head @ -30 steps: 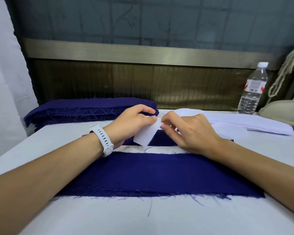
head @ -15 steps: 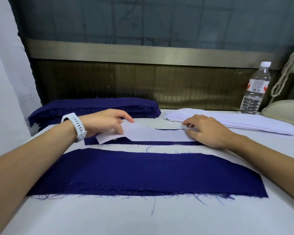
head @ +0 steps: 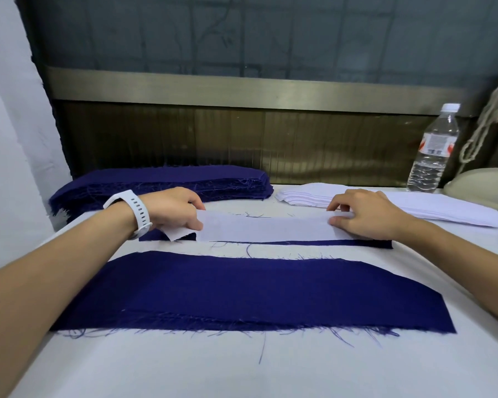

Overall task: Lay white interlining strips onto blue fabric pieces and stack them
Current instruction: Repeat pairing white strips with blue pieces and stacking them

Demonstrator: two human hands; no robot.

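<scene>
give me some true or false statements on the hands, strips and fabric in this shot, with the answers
1. The left hand and the right hand each hold one end of the white strip. True.
2. The near blue piece already carries a strip of its own. False: it lies bare.
3. The water bottle stands upright at the far right of the table. True.
4. The white watch is on the right wrist. False: it is on the left wrist.
5. The blue stack lies to the right of the white stack. False: it lies to the left.
</scene>
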